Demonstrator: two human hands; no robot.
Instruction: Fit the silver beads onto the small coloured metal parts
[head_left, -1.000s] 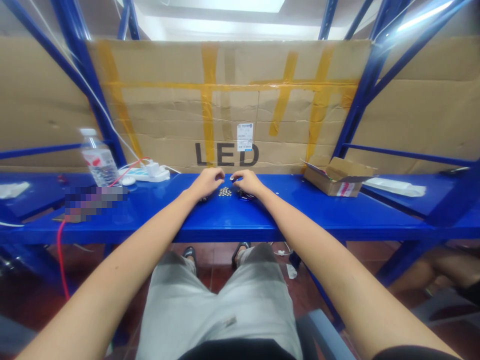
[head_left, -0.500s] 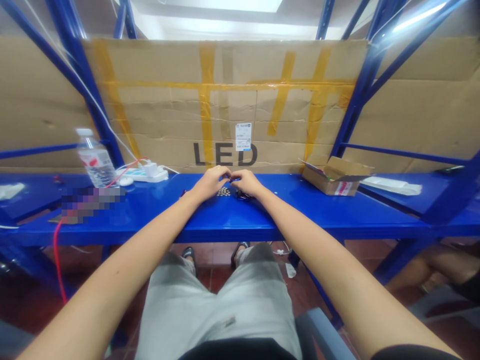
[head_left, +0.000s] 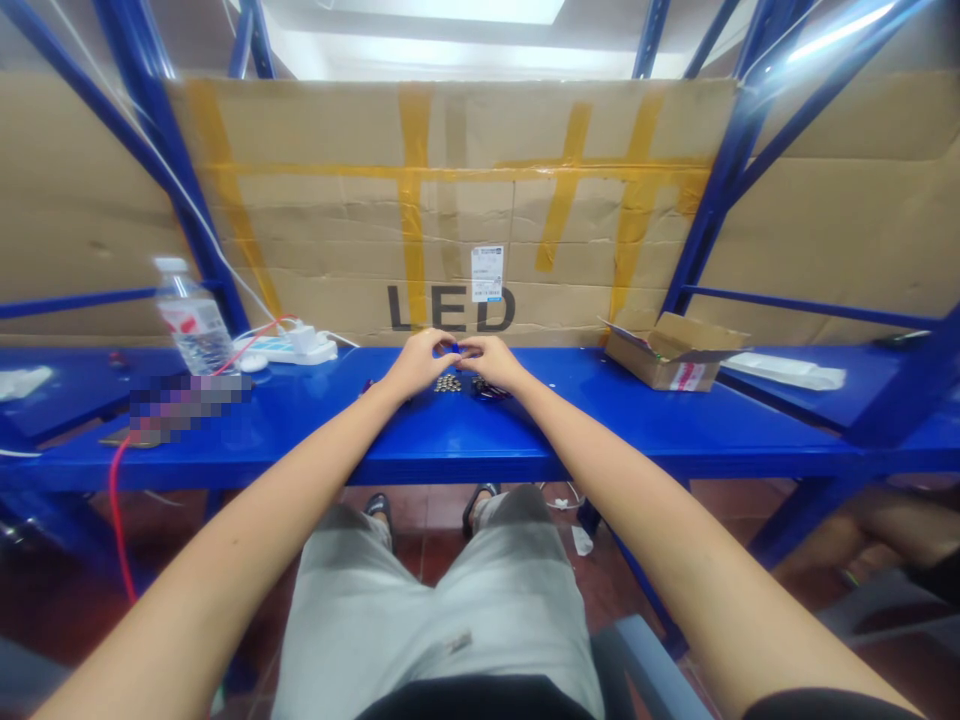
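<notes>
Above the blue table, my left hand and my right hand meet at the fingertips. Both hands are closed in a pinch, and what sits between the fingers is too small to make out. Just below them lies a group of small shiny metal pieces. A pile of small dark parts rests under my right hand, partly covered by it. Some dark reddish bits show beside my left wrist, mostly hidden by the arm.
On the left stand a plastic bottle and a white power strip with a red cable. An opened cardboard box sits at the right. A big cardboard sheet rises behind the table between blue posts.
The fingers of both hands have shifted slightly, and a small gap now shows between the curled fingers. The parts on the table look the same.
</notes>
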